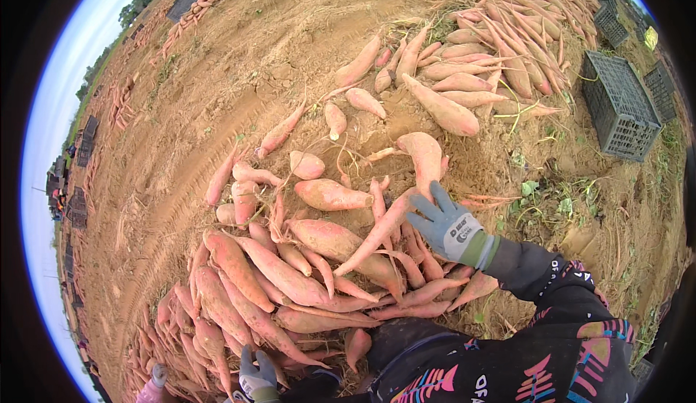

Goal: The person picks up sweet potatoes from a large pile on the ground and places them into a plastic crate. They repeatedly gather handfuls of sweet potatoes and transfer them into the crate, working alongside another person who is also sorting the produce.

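My right hand [447, 228], in a grey-blue and white work glove with a green cuff, has its fingers spread. Its fingertips are at the upper end of a long sweet potato [380, 234], just below a thick, curved sweet potato [424, 155]. Whether they press on either one is unclear. Low in the view, my left hand [257, 375], gloved alike, is over the near heap, its fingers apart beside sweet potatoes [217, 343]. The palm is hidden, and no grip shows. A broad sweet potato [326, 240] lies between the hands, among several others.
A second heap of sweet potatoes [489, 49] lies farther off on the sandy soil [217, 87]. A black plastic crate [622, 107] stands at right. Cut vines [563, 196] lie right of my hand. At lower left, another person's gloved hand [159, 375] is near the heap.
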A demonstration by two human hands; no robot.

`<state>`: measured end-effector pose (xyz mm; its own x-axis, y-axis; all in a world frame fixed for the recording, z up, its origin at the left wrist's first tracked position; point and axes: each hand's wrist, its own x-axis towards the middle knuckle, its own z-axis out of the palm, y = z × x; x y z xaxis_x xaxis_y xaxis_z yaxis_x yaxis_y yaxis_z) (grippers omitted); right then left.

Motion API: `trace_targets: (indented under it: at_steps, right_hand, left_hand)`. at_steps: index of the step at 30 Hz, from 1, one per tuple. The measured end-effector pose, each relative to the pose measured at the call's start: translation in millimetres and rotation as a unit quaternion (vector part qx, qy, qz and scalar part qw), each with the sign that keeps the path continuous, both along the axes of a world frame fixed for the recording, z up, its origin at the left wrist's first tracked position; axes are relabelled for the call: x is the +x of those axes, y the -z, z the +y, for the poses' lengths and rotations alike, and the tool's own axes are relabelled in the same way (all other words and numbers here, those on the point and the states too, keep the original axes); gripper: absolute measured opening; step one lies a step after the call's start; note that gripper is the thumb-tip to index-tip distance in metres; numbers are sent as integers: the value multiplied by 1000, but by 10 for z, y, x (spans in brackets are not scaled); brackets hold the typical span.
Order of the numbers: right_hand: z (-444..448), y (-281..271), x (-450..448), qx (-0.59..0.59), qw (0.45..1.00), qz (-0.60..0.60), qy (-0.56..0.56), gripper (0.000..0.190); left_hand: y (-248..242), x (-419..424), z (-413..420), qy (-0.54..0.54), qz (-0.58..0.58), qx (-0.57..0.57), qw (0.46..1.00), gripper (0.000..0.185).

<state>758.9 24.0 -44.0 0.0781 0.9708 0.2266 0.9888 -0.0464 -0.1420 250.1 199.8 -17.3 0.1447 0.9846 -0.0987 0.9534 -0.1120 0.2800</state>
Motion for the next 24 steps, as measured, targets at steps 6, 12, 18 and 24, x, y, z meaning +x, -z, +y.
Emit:
trace_targets:
  at_steps: [6,12,18,24]
  right_hand:
    - [479,-146,1137,166,967,-59,186,73]
    - [806,387,1934,-93,837,301,447,83]
    - [472,347,1416,-77,825,462,316,82]
    - [-38,198,1754,-74,895,410,160,67]
  left_hand:
    - [-268,-235,-156,62,-36,-3,997,51]
    - [-377,-292,-305,60,2,23,998,34]
    - [-367,-187,-295,0,37,-91,995,42]
    - [-385,-144,-263,27,-24,-66,997,42]
